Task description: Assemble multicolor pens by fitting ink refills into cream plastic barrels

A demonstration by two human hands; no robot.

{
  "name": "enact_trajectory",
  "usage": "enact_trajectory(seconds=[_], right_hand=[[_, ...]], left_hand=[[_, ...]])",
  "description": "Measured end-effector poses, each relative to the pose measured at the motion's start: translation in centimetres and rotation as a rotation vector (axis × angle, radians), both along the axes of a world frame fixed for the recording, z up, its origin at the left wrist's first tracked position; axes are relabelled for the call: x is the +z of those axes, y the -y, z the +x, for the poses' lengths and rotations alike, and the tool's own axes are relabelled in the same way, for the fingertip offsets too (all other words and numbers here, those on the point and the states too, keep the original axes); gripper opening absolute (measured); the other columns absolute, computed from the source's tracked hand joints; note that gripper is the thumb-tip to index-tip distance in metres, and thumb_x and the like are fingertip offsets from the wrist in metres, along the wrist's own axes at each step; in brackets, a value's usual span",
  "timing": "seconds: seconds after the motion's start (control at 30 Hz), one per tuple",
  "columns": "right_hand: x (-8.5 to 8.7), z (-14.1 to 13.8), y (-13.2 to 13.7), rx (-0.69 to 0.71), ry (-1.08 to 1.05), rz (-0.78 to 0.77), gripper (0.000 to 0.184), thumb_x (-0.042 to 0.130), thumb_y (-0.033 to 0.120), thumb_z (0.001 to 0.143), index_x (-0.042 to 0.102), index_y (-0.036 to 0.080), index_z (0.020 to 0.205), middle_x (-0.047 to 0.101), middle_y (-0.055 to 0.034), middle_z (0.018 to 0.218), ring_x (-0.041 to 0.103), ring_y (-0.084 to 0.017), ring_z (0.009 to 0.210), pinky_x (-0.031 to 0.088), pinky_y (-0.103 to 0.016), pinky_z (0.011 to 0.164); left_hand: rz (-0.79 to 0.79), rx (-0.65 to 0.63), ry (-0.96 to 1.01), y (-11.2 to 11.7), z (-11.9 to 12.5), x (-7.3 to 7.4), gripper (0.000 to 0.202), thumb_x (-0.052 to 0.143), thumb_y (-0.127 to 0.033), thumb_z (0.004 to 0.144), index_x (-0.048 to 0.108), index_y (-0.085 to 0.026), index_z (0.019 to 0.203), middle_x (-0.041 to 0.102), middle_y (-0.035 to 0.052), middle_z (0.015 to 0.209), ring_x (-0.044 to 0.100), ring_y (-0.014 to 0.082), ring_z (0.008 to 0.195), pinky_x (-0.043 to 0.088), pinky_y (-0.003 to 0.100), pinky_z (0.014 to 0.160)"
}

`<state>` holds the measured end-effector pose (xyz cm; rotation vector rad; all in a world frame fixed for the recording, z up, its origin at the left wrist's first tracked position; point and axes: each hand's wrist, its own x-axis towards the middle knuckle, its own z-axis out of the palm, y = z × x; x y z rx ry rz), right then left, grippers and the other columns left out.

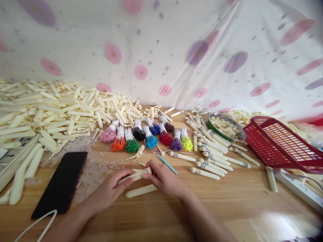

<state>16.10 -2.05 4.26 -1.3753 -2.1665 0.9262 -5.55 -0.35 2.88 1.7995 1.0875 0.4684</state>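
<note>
My left hand [111, 190] is closed around one end of a cream pen barrel [137, 175]. The fingers of my right hand [165, 178] pinch the barrel's other end, where slots show. Just below the two hands, a second cream barrel [140, 191] lies on the wooden table [156, 218], partly covered by my right hand. A small cream pen part [137, 153] with prongs is beyond my hands, near a teal strip [167, 164]. Past these stand bundles of pen refills with coloured tips, among them orange refills [118, 143] and green refills [131, 144].
A heap of cream barrels [50, 107] fills the back left. Left of my hands, a black phone [60, 183] lies beside clear plastic bits [89, 178]. Pens with coloured sliders [212, 154], a green-sided bowl [224, 134], a red basket [282, 144] and a power strip [300, 188] occupy the right.
</note>
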Motion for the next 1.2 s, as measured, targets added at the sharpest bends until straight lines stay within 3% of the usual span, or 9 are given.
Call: enact_trajectory(seconds=[0.1, 0.23, 0.37, 0.53, 0.7, 0.87, 0.93, 1.07, 1.2], right_hand=[[-0.3, -0.1, -0.1, -0.041, 0.059, 0.006, 0.034, 0.039, 0.046, 0.09, 0.055, 0.017, 0.081, 0.049, 0.0007, 0.058, 0.042, -0.012, 0.053, 0.028, -0.022, 0.05], [0.0, 0.1, -0.2, 0.042, -0.071, -0.017, 0.034, 0.046, 0.045, 0.087, 0.049, 0.018, 0.106, 0.054, -0.0001, 0.071, 0.047, -0.012, 0.062, 0.032, -0.021, 0.054], [0.0, 0.2, -0.3, -0.051, 0.014, -0.012, 0.036, 0.036, 0.043, 0.091, 0.054, 0.017, 0.074, 0.044, 0.0026, 0.056, 0.038, -0.01, 0.052, 0.028, -0.022, 0.05], [-0.2, -0.1, -0.4, 0.048, -0.094, -0.052, 0.027, 0.049, 0.042, 0.086, 0.052, 0.018, 0.1, 0.051, 0.0017, 0.068, 0.044, -0.011, 0.059, 0.033, -0.021, 0.054], [-0.3, -0.3, -0.6, -0.08, 0.023, -0.157, 0.035, 0.042, 0.044, 0.089, 0.053, 0.017, 0.07, 0.043, 0.0033, 0.054, 0.039, -0.01, 0.051, 0.029, -0.022, 0.049], [-0.6, -0.1, -0.8, 0.026, -0.191, -0.118, 0.031, 0.054, 0.044, 0.083, 0.052, 0.019, 0.1, 0.055, 0.0005, 0.076, 0.047, -0.011, 0.065, 0.035, -0.021, 0.056], [-0.9, -0.3, -0.9, -0.035, -0.171, -0.16, 0.029, 0.047, 0.046, 0.086, 0.054, 0.018, 0.088, 0.053, 0.0017, 0.066, 0.046, -0.01, 0.058, 0.034, -0.021, 0.053], [-1.6, -0.8, -1.1, -0.145, -0.165, -0.357, 0.048, 0.03, 0.055, 0.089, 0.048, 0.017, 0.064, 0.044, 0.0043, 0.047, 0.041, -0.009, 0.042, 0.032, -0.021, 0.045], [-1.3, -0.5, -0.8, -0.064, -0.28, -0.162, 0.029, 0.047, 0.046, 0.086, 0.051, 0.018, 0.095, 0.054, 0.0014, 0.071, 0.048, -0.011, 0.062, 0.037, -0.021, 0.055]], left_hand=[[-0.011, -0.003, -0.006, 0.1, 0.0, 0.0, 0.03, 0.048, -0.039, 0.083, 0.066, -0.023, 0.102, 0.07, 0.0034, 0.104, 0.062, 0.0208, 0.096, 0.048, 0.031, 0.085], [-0.029, -0.018, 0.017, 0.1, 0.2, 0.1, 0.03, 0.047, -0.039, 0.083, 0.066, -0.024, 0.101, 0.071, 0.0026, 0.099, 0.063, 0.0199, 0.089, 0.049, 0.029, 0.081], [-0.05, 0.006, -0.007, 0.1, 0.3, 0.1, 0.031, 0.05, -0.04, 0.081, 0.066, -0.023, 0.101, 0.07, 0.0035, 0.101, 0.062, 0.0215, 0.092, 0.047, 0.032, 0.083], [-0.145, -0.031, 0.022, 0.1, 0.3, -0.2, 0.035, 0.043, -0.044, 0.085, 0.066, -0.021, 0.096, 0.069, 0.0009, 0.08, 0.061, 0.0178, 0.074, 0.049, 0.026, 0.068], [-0.141, 0.0, 0.021, 0.1, 0.5, -0.2, 0.032, 0.049, -0.042, 0.082, 0.066, -0.021, 0.098, 0.069, 0.0032, 0.095, 0.06, 0.0207, 0.089, 0.046, 0.03, 0.08], [-0.194, 0.024, 0.052, -0.1, 0.6, -0.7, 0.036, 0.045, -0.045, 0.082, 0.067, -0.02, 0.095, 0.069, 0.0017, 0.078, 0.062, 0.0183, 0.074, 0.049, 0.028, 0.068], [-0.155, 0.04, 0.043, -0.1, 0.5, -1.0, 0.035, 0.046, -0.044, 0.082, 0.067, -0.02, 0.096, 0.071, 0.0026, 0.083, 0.063, 0.0191, 0.078, 0.05, 0.028, 0.071], [0.037, 0.092, 0.009, 0.0, 0.6, -0.9, 0.03, 0.052, -0.039, 0.079, 0.067, -0.022, 0.1, 0.069, 0.0049, 0.106, 0.06, 0.0224, 0.1, 0.045, 0.033, 0.089], [0.004, 0.068, 0.003, 0.0, 0.6, -0.2, 0.03, 0.046, -0.039, 0.083, 0.066, -0.02, 0.096, 0.072, 0.0043, 0.092, 0.065, 0.0206, 0.084, 0.052, 0.031, 0.075]])
